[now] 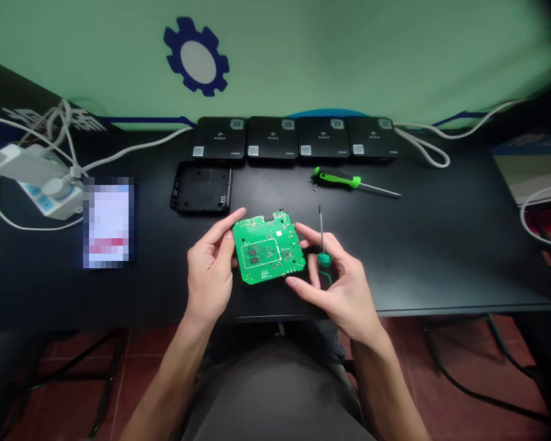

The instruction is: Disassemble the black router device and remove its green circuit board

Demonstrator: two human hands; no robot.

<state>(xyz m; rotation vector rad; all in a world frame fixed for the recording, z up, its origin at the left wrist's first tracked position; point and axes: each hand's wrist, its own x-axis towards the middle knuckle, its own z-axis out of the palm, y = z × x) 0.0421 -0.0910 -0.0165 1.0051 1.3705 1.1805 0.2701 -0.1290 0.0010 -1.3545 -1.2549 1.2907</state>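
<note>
A green circuit board (269, 248), roughly square with clipped corners, is held slightly tilted above the desk's front part. My left hand (213, 263) is closed on its left edge, thumb near the upper left corner. My right hand (340, 282) has thumb and fingers at the board's right edge; whether all of them touch it I cannot tell. Tucked in that same hand is a small screwdriver (324, 258) with a teal handle, its shaft pointing up and away. Beyond the board lies an open black plastic case half (202, 188), hollow side up.
Several closed black boxes (272, 138) stand in a row along the back. A green-and-black screwdriver (349, 179) lies right of centre, beside a few small screws (313, 185). At left are a lit, blurred phone (109, 223), a power strip (50, 196) and white cables (138, 148).
</note>
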